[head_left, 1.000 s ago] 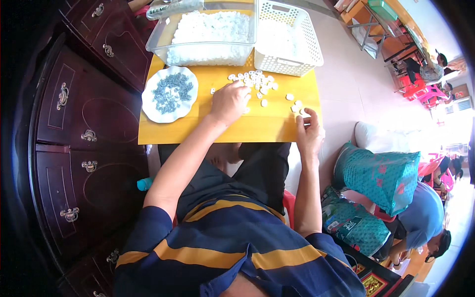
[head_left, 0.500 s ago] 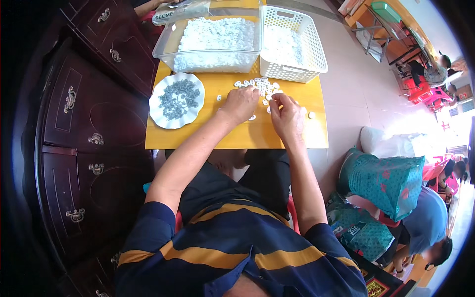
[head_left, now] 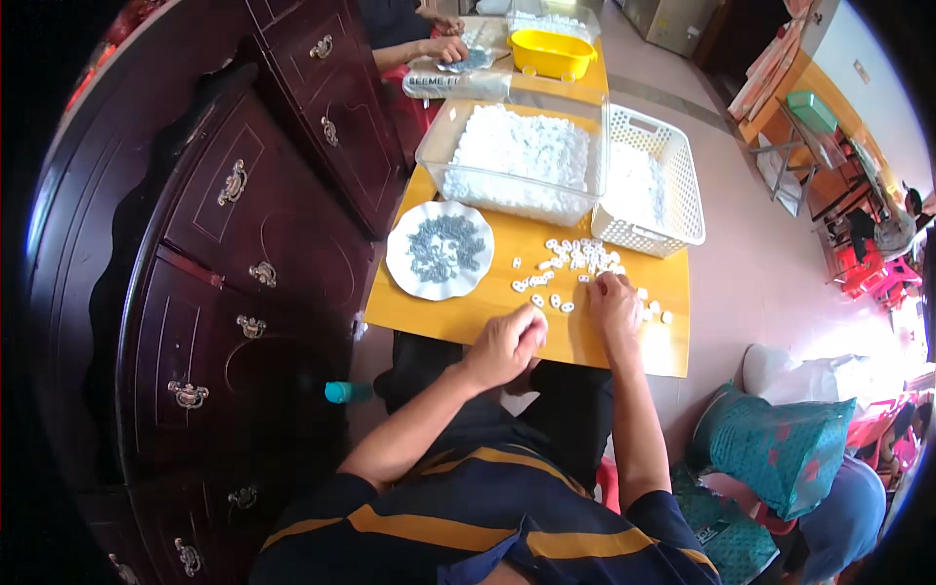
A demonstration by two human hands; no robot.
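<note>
My left hand (head_left: 505, 347) hovers at the table's near edge with its fingers curled in; whatever it may hold is hidden. Further right, my right hand (head_left: 616, 310) is over the tabletop, its fingertips drawn together at the near side of a loose pile of small white oval pieces with two holes (head_left: 585, 255). Several more of these pieces (head_left: 554, 300) lie in a loose row between the hands. To the left, a white scalloped plate (head_left: 398, 255) carries a heap of small grey parts (head_left: 444, 249).
Behind the pile stand a clear plastic bin (head_left: 458, 185) and a white perforated basket (head_left: 673, 219), both holding white pieces. Across the table, another person's hand (head_left: 447, 49) works near a yellow tub (head_left: 552, 54). Dark wooden drawers (head_left: 234, 244) flank the left; teal sacks (head_left: 770, 444) sit right.
My left hand has drawn back from the pile toward me, away from the right hand. The view has shifted, showing more of the table's far end.
</note>
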